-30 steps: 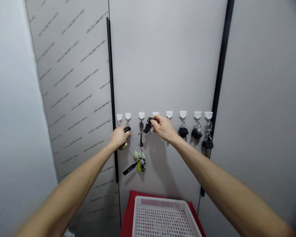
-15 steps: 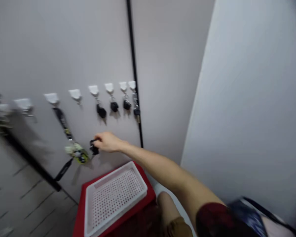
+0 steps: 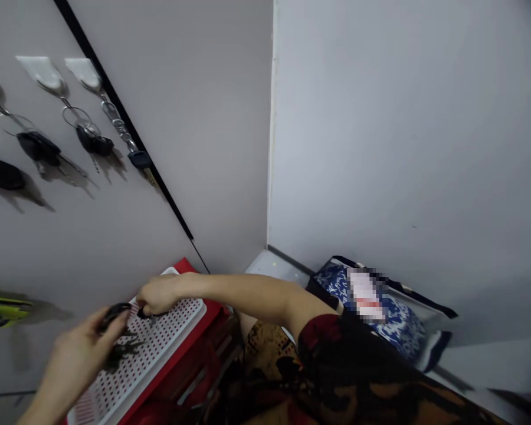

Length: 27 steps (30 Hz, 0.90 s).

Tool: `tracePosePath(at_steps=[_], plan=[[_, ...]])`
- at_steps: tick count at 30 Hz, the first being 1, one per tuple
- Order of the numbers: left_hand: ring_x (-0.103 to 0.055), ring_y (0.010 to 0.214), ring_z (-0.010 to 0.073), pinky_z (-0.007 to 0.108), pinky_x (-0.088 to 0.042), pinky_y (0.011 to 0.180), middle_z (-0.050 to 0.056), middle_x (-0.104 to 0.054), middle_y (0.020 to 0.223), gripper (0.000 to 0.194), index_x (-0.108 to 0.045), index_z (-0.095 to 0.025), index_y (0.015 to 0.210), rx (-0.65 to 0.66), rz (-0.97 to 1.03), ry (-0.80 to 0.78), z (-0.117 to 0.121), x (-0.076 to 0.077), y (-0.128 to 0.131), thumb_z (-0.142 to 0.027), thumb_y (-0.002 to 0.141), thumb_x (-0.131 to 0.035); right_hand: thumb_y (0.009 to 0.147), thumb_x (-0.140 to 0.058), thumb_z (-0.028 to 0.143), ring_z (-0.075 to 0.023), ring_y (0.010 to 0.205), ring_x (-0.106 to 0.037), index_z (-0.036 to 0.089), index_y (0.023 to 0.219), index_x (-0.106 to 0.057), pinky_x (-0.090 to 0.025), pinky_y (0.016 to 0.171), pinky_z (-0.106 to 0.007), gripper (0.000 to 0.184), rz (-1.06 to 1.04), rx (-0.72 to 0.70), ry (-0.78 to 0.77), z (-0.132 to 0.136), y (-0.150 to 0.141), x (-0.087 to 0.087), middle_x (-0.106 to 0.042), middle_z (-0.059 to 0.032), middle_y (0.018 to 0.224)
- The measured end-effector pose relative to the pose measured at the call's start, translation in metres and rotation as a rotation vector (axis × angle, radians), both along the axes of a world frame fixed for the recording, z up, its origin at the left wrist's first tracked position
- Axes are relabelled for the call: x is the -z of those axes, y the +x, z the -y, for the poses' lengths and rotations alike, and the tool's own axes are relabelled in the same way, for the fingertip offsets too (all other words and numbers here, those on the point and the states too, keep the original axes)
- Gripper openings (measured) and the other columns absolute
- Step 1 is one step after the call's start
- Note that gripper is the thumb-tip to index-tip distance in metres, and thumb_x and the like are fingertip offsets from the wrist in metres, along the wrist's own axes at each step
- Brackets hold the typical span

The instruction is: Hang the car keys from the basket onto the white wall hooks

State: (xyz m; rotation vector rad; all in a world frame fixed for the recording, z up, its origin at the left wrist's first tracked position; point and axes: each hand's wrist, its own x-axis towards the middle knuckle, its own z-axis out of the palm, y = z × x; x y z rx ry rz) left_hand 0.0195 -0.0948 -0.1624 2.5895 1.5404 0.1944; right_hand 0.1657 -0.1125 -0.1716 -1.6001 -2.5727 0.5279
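Observation:
My right hand [image 3: 157, 295] is closed in a pinch over the white perforated tray [image 3: 177, 321], holding a small dark key just above the tray's surface. My left hand [image 3: 77, 354] is at the lower left over the same tray. Its fingers grip a black key fob [image 3: 112, 311], and a dark bunch of keys [image 3: 120, 351] hangs below it. On the grey wall, white hooks [image 3: 42, 68] carry black-headed keys [image 3: 92, 140] at the upper left. A yellow-green keychain charm [image 3: 2, 308] shows at the left edge.
The tray rests on a red stool [image 3: 203, 330] against the wall. A black strip [image 3: 128, 127] runs down the wall beside the last hook. A blue patterned cushion [image 3: 402, 330] lies on the floor in the corner to the right. My dark red patterned clothing fills the bottom.
The view has swung right and down. Both hands came off the hooks with keys and dropped to the tray. The left hand, out of sight half a second ago, is back in view.

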Motion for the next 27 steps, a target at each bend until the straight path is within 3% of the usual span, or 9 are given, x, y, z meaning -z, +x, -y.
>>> tracePosePath(at_steps=[4,6,8,11,16,19,21,23,27], plan=[[-0.056,0.066,0.0217,0.027,-0.040,0.054,0.005,-0.061,0.067,0.039,-0.046,-0.018,0.096,0.096,-0.287,-0.079,0.005,0.034,0.014,-0.040,0.070,-0.027,0.065,-0.041,0.019,-0.0150,0.070,-0.052,0.012,0.078,-0.055,-0.036,0.048,-0.019,0.021,0.015,0.010,-0.040,0.007,0.002,0.009,-0.059,-0.0075,0.081],[-0.056,0.069,0.0231,0.030,-0.040,0.058,0.008,-0.061,0.074,0.040,-0.047,-0.016,0.096,0.127,-0.305,-0.063,0.006,0.045,0.009,-0.039,0.069,-0.028,0.064,-0.041,0.019,-0.0149,0.069,-0.052,0.012,0.075,-0.056,-0.036,0.048,-0.019,0.019,0.003,0.010,-0.034,0.006,0.004,0.013,-0.060,-0.0073,0.079],[-0.055,0.070,0.0211,0.029,-0.041,0.059,0.007,-0.060,0.076,0.038,-0.048,-0.016,0.094,0.151,-0.220,-0.060,0.004,0.044,0.001,-0.038,0.067,-0.031,0.063,-0.041,0.020,-0.0147,0.067,-0.052,0.013,0.074,-0.056,-0.036,0.048,-0.020,0.019,-0.047,0.020,0.002,0.003,0.006,0.012,-0.060,-0.0064,0.076],[-0.054,0.068,0.0159,0.025,-0.042,0.059,0.004,-0.057,0.080,0.036,-0.047,-0.019,0.092,0.161,0.088,0.096,-0.004,0.015,-0.016,-0.040,0.064,-0.037,0.065,-0.040,0.020,-0.0122,0.067,-0.052,0.015,0.077,-0.055,-0.038,0.054,-0.020,0.021,-0.249,0.088,0.209,-0.008,0.008,-0.008,-0.060,-0.0043,0.076],[-0.050,0.073,0.0152,0.027,-0.041,0.064,0.005,-0.051,0.084,0.035,-0.045,-0.018,0.091,-0.112,0.638,0.677,-0.028,-0.086,-0.044,-0.038,0.062,-0.043,0.067,-0.039,0.020,-0.0079,0.063,-0.050,0.013,0.083,-0.051,-0.039,0.060,-0.019,0.021,-0.729,0.361,0.753,-0.034,0.006,-0.087,-0.057,-0.0034,0.077],[-0.048,0.080,0.0162,0.028,-0.041,0.063,0.007,-0.047,0.094,0.044,-0.040,-0.017,0.097,-0.289,0.876,0.786,-0.046,-0.127,-0.051,-0.036,0.058,-0.048,0.065,-0.043,0.028,-0.0093,0.065,-0.049,0.015,0.088,-0.048,-0.039,0.062,-0.022,0.026,-0.819,0.436,0.931,-0.044,-0.002,-0.128,-0.055,-0.0039,0.082],[-0.048,0.077,0.0156,0.028,-0.040,0.062,0.006,-0.049,0.090,0.048,-0.039,-0.016,0.096,-0.352,0.975,0.682,-0.060,-0.133,-0.047,-0.034,0.054,-0.052,0.064,-0.045,0.031,-0.0109,0.068,-0.050,0.016,0.090,-0.047,-0.038,0.064,-0.024,0.030,-0.779,0.456,0.923,-0.051,-0.011,-0.142,-0.055,-0.0043,0.083],[-0.050,0.066,0.0134,0.026,-0.039,0.058,0.004,-0.052,0.075,0.039,-0.043,-0.015,0.086,-0.372,1.053,0.483,-0.071,-0.129,-0.041,-0.032,0.053,-0.053,0.063,-0.046,0.032,-0.0132,0.073,-0.050,0.016,0.092,-0.046,-0.037,0.066,-0.025,0.033,-0.692,0.489,0.880,-0.059,-0.020,-0.146,-0.055,-0.0054,0.084],[-0.041,0.040,0.0070,0.019,-0.033,0.041,-0.004,-0.042,0.044,0.018,-0.044,-0.014,0.060,-0.259,1.247,0.124,-0.077,-0.121,-0.035,-0.031,0.061,-0.040,0.063,-0.043,0.036,-0.0173,0.074,-0.050,0.019,0.093,-0.045,-0.036,0.061,-0.028,0.035,-0.554,0.613,0.811,-0.074,-0.033,-0.150,-0.056,-0.0054,0.079]])
